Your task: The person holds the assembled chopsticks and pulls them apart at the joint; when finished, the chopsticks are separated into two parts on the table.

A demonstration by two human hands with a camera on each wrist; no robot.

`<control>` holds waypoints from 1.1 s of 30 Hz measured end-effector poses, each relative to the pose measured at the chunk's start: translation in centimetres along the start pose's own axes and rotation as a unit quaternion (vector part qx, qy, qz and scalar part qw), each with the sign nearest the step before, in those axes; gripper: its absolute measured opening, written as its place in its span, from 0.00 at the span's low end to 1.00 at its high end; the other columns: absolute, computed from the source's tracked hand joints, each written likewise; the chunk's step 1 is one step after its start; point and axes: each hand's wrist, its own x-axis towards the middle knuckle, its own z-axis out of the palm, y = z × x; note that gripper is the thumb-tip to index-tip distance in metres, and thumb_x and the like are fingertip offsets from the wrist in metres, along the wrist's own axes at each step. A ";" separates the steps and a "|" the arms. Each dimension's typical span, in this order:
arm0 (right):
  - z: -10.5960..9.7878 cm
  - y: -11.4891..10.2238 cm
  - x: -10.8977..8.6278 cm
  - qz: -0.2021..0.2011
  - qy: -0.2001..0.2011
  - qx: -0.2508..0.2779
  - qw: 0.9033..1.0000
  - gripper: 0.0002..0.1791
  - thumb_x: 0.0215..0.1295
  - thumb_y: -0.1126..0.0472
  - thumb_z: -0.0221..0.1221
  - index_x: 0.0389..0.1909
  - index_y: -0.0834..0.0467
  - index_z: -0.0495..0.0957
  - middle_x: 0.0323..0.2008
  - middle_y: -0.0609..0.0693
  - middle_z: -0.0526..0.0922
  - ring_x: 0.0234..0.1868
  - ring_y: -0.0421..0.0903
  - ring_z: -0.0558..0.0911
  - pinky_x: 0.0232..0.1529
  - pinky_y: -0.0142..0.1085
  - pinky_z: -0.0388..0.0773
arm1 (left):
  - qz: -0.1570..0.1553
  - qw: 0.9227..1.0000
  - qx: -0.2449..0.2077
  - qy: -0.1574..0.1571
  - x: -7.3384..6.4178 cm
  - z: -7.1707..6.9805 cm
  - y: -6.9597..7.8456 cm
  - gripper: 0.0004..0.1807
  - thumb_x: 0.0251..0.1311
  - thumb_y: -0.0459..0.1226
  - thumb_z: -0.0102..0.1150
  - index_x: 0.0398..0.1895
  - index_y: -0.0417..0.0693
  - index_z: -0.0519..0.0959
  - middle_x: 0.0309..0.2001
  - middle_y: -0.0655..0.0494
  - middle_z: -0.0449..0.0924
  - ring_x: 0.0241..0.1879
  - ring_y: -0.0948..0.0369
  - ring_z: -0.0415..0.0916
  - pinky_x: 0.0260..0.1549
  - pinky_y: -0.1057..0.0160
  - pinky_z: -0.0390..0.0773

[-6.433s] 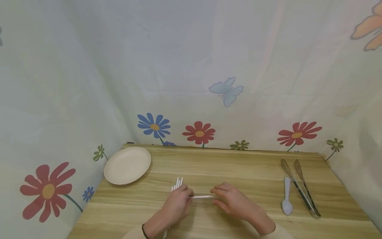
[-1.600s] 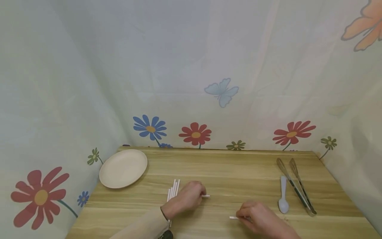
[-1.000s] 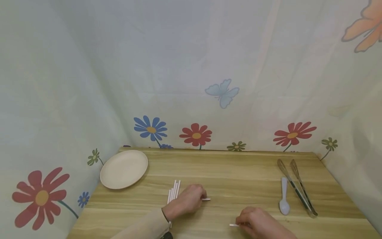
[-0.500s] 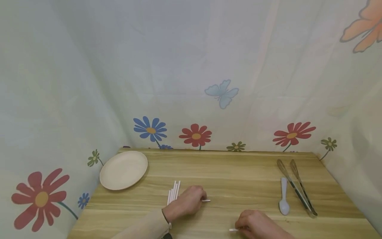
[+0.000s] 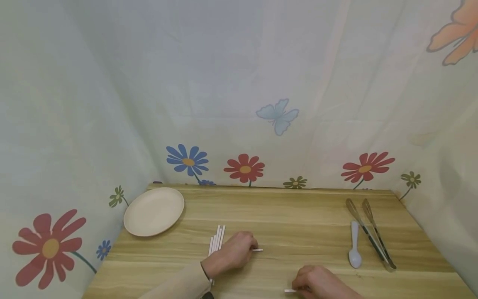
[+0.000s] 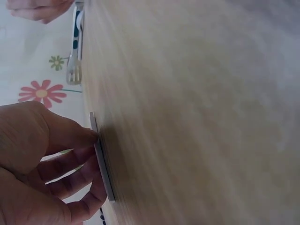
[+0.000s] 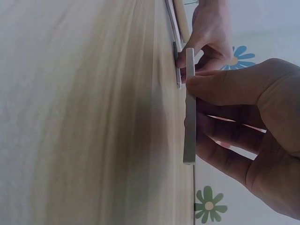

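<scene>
My left hand point(image 5: 237, 251) pinches a slim white stick point(image 6: 104, 168) between thumb and fingers, low at the table. Only the stick's tip sticks out to the right of the fingers in the head view. Further right and nearer the front, my right hand point(image 5: 317, 282) pinches another white stick point(image 7: 190, 131), held apart from the tabletop; its left end shows in the head view. Several longer white sticks point(image 5: 216, 241) lie side by side left of my left hand, partly covered by my left forearm. Their exact kind cannot be told.
At the back left of the wooden table point(image 5: 269, 207) stands a round beige plate point(image 5: 154, 211). A pale spoon point(image 5: 354, 245) and metal tongs point(image 5: 373, 236) with dark grips lie at the right. A flower-printed curtain point(image 5: 209, 83) closes off the back and sides.
Earlier, a single white stick spanned both hands. Since then the hands have separated, each pinching a stick. My right hand has moved right and toward the front; lately the left barely moves.
</scene>
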 end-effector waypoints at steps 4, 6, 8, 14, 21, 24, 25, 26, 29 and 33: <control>0.1 0.1 0.0 0.003 -0.003 -0.005 1.000 0.07 0.55 0.66 0.67 0.33 0.51 0.86 0.29 0.35 0.83 0.33 0.25 0.76 0.30 0.17 0.70 | 0.001 1.000 -0.005 0.000 -0.1 0.0 0.0 0.10 0.50 0.29 0.65 0.34 0.52 0.87 0.29 0.63 0.78 0.30 0.71 0.72 0.33 0.72 0.76; 0.3 0.2 0.0 0.002 -0.005 -0.007 1.000 0.08 0.54 0.67 0.67 0.32 0.51 0.86 0.29 0.35 0.82 0.32 0.24 0.75 0.30 0.17 0.69 | 0.003 1.000 -0.007 0.001 -0.1 0.0 -0.1 0.10 0.50 0.29 0.65 0.35 0.51 0.86 0.29 0.63 0.78 0.31 0.71 0.73 0.34 0.72 0.76; 0.5 0.2 -0.1 -0.001 -0.004 -0.007 1.000 0.08 0.54 0.67 0.67 0.32 0.50 0.86 0.28 0.34 0.82 0.32 0.24 0.75 0.30 0.16 0.68 | 0.006 1.000 -0.012 0.001 -0.2 0.0 -0.1 0.11 0.50 0.29 0.64 0.35 0.51 0.86 0.30 0.63 0.79 0.32 0.70 0.74 0.35 0.72 0.76; 0.9 0.4 -0.3 0.005 -0.002 0.014 1.000 0.05 0.56 0.64 0.66 0.31 0.49 0.85 0.26 0.32 0.80 0.29 0.23 0.73 0.28 0.15 0.66 | -0.007 1.000 -0.026 0.011 -0.7 -0.8 -0.2 0.11 0.52 0.32 0.64 0.40 0.48 0.85 0.35 0.61 0.80 0.37 0.67 0.77 0.39 0.68 0.78; 1.0 0.4 -0.4 0.006 0.007 0.003 1.000 0.06 0.54 0.63 0.67 0.28 0.47 0.85 0.25 0.31 0.79 0.28 0.22 0.71 0.26 0.14 0.64 | -0.008 0.999 -0.025 0.022 -1.3 -1.3 -0.5 0.11 0.54 0.33 0.63 0.42 0.46 0.85 0.36 0.60 0.81 0.38 0.66 0.77 0.41 0.68 0.79; 1.0 0.4 -0.4 0.011 0.009 0.002 1.000 0.06 0.54 0.63 0.67 0.28 0.46 0.85 0.24 0.30 0.78 0.27 0.22 0.71 0.26 0.14 0.64 | -0.006 0.999 -0.025 0.032 -1.7 -1.5 -0.5 0.11 0.53 0.33 0.64 0.41 0.46 0.85 0.35 0.59 0.80 0.36 0.66 0.76 0.39 0.69 0.78; 1.1 0.4 -0.4 0.012 0.009 0.003 1.000 0.06 0.54 0.62 0.67 0.28 0.46 0.85 0.24 0.30 0.78 0.27 0.22 0.71 0.26 0.15 0.64 | -0.006 0.999 -0.026 0.034 -1.9 -1.6 -0.5 0.11 0.53 0.34 0.64 0.40 0.46 0.85 0.34 0.60 0.80 0.35 0.66 0.76 0.39 0.69 0.78; 1.1 0.3 -0.5 0.012 0.010 0.003 1.000 0.06 0.54 0.62 0.67 0.27 0.46 0.85 0.24 0.30 0.78 0.27 0.22 0.71 0.26 0.15 0.64 | -0.004 0.999 -0.025 0.038 -2.1 -1.7 -0.5 0.11 0.52 0.34 0.65 0.40 0.46 0.85 0.34 0.60 0.80 0.35 0.67 0.76 0.38 0.69 0.78; 1.2 0.3 -0.5 0.008 0.017 0.000 1.000 0.05 0.53 0.61 0.67 0.27 0.45 0.85 0.23 0.29 0.78 0.27 0.22 0.71 0.26 0.14 0.64 | -0.004 0.999 -0.019 0.046 -2.7 -1.9 -0.5 0.10 0.52 0.34 0.66 0.40 0.46 0.85 0.33 0.60 0.79 0.34 0.67 0.75 0.37 0.69 0.78; 1.2 0.2 -0.5 0.014 0.018 -0.001 1.000 0.04 0.53 0.60 0.67 0.26 0.45 0.84 0.23 0.29 0.77 0.27 0.22 0.71 0.25 0.15 0.64 | -0.003 0.998 -0.010 0.055 -3.4 -2.3 -0.5 0.10 0.54 0.37 0.66 0.40 0.47 0.85 0.33 0.60 0.79 0.34 0.67 0.75 0.36 0.68 0.77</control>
